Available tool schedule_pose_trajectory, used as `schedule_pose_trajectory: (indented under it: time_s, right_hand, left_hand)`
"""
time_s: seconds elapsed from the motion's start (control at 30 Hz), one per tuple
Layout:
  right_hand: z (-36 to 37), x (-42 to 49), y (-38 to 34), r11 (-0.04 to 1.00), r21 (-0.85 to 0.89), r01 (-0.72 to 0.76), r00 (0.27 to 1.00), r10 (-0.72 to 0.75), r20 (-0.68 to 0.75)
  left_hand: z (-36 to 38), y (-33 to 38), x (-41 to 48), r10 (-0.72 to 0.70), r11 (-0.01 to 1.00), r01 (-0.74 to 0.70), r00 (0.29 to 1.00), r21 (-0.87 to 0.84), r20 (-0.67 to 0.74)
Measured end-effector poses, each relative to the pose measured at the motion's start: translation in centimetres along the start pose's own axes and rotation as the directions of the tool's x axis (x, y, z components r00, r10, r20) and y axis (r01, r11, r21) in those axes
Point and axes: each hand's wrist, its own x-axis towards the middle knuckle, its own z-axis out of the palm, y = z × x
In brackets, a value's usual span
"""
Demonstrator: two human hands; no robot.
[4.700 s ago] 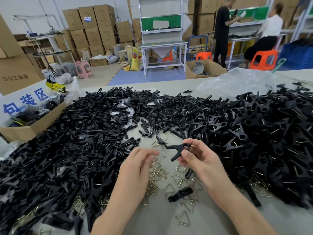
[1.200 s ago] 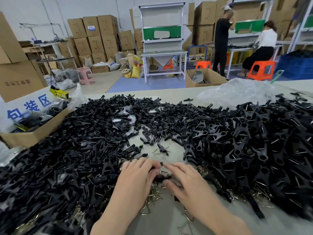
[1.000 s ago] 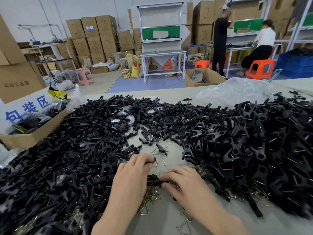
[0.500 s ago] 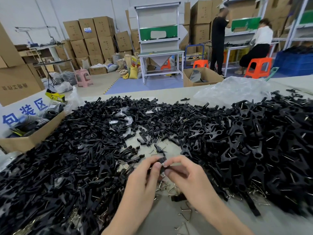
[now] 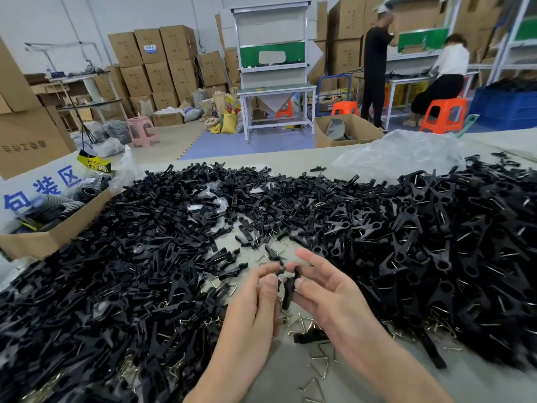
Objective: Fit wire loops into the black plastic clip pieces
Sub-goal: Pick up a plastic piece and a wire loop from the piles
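Where the two hands meet above the table's (image 5: 284, 382) near edge, a black clip piece (image 5: 287, 289) stands roughly upright between them, lifted off the surface. The left hand (image 5: 252, 303) pinches its upper end with thumb and forefinger. The right hand (image 5: 331, 295) pinches it from the other side, its remaining fingers stretched out loosely. Whether a wire sits in it, I cannot tell. Loose wire loops (image 5: 302, 325) lie on the bare surface just beneath, between heaps of clip pieces (image 5: 130, 271) spreading toward the left and right edges.
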Motion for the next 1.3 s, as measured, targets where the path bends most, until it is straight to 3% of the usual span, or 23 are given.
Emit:
schedule_pose_trajectory:
  time_s: [0.33,0.77,1.3]
  right_hand:
    - [0.3,-0.5,-0.3,0.994,-0.112,0.004,0.999,0.000,0.035]
    - [0.6,-0.7,-1.0,0.998,-0.056,-0.001,0.995,0.007,0.103]
    - [0.4,-0.6,-0.8,0.996,-0.092,0.003,0.994,0.007,0.111]
  left_hand:
    - [-0.1,0.5,-0.3,-0.008,0.999,0.010,0.999,-0.034,0.053]
    - [-0.1,0.9,0.1,-0.075,0.985,0.081,0.996,-0.153,0.048]
    - [-0.1,1.2,0.0,-0.027,0.982,0.037,0.998,-0.184,0.057]
